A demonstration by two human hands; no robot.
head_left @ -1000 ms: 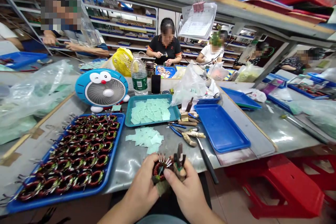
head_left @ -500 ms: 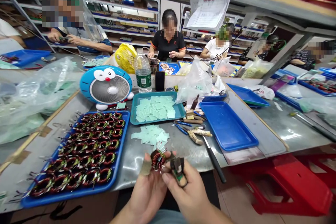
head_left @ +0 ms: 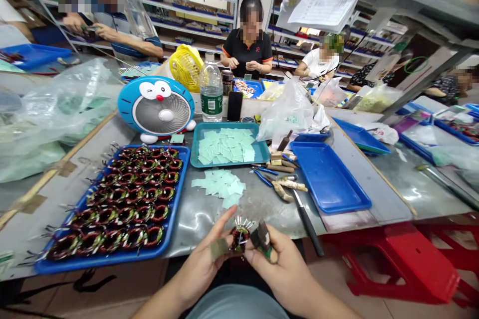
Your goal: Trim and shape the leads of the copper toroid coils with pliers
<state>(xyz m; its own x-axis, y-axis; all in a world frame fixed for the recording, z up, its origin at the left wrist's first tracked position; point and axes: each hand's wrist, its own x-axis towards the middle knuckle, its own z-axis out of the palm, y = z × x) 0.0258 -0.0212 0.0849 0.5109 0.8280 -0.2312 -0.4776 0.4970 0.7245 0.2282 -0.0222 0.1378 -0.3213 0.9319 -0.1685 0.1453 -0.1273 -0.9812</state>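
Note:
My left hand [head_left: 200,264] holds a small copper-wound toroidal coil [head_left: 239,238], its silvery leads pointing up. The index finger is stretched out, and olive-brown tape [head_left: 219,249] wraps one of its other digits. My right hand [head_left: 280,261] is closed around a short dark-wrapped tool [head_left: 263,235] with a green and tan end; its exact kind is unclear. The right fingertips meet the coil's right side. Beyond the hands lies a loose pile of pale green square sheets [head_left: 220,185]. To the left, a blue tray [head_left: 175,204] carries rows of similar coils.
A teal tray [head_left: 193,152] holds more green sheets. Pliers [head_left: 282,190] and a black-handled tool [head_left: 310,232] lie right of centre, beside another blue tray [head_left: 333,179]. A blue cartoon fan [head_left: 157,104], water bottle [head_left: 211,92] and phone [head_left: 234,106] stand behind. Red stools [head_left: 404,264] are at right.
The view has tilted down slightly. The coil has turned in my left hand and moved a little to the right; my left index finger has extended. The dark tool has tilted beside the coil.

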